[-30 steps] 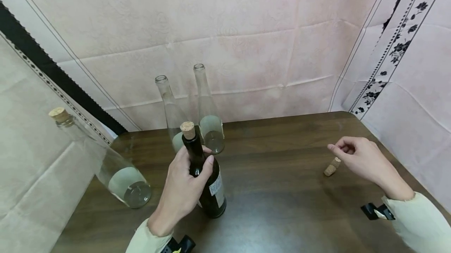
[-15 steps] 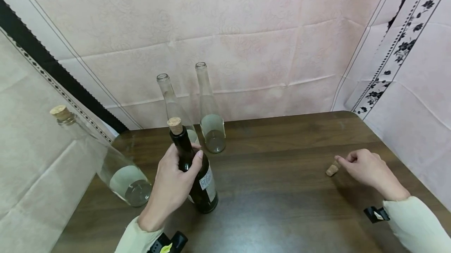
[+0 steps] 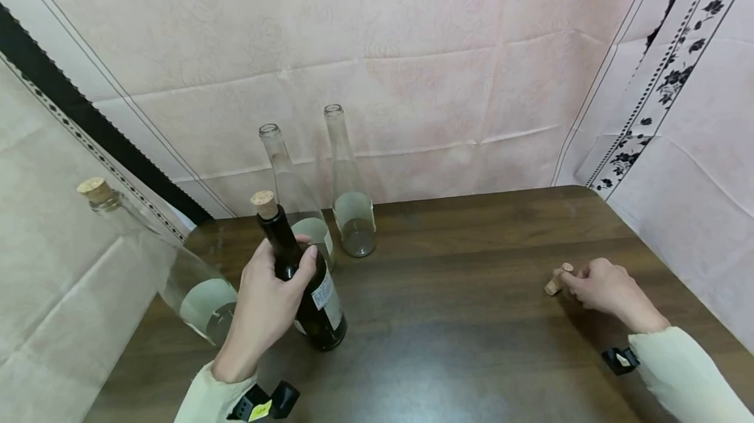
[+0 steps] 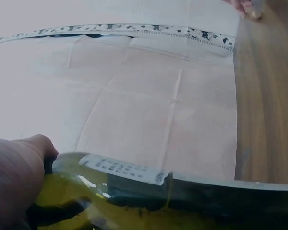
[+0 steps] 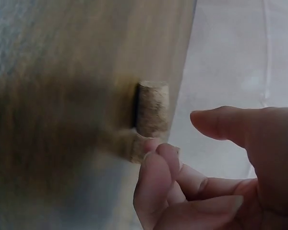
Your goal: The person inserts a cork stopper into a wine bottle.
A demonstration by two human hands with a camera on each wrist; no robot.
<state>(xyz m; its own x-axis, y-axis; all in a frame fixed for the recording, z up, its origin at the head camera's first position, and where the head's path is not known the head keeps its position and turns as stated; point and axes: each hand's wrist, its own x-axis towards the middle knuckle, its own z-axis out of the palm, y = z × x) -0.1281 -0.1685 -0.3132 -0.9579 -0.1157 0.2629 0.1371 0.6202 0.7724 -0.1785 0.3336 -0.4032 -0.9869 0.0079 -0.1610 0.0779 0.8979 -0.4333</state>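
Observation:
In the head view my left hand [image 3: 262, 312] grips a dark wine bottle [image 3: 309, 308] around its shoulder, below the neck. A cork stopper [image 3: 265, 204] sits in its mouth, and the bottle leans a little left. The left wrist view has the bottle [image 4: 125, 191] close up, its greenish glass and a white printed label showing. Far right, my right hand [image 3: 601, 289] is low over the table, fingertips right at a loose cork stopper [image 3: 552, 287] lying there. The right wrist view shows this cork stopper [image 5: 153, 108] by the bent fingers, with the thumb [image 5: 221, 122] held apart.
Two uncorked clear bottles, one at the left [image 3: 294, 194] and one at the right [image 3: 347, 174], stand at the table's back edge. A corked clear bottle [image 3: 203, 305] stands left, partly behind my left hand. Cloth [image 3: 412, 82] hangs behind the wooden table [image 3: 442, 318].
My left hand has moved left with the wine bottle, which now overlaps the corked clear bottle's base less openly seen behind my hand. My right hand has come down to the loose cork stopper.

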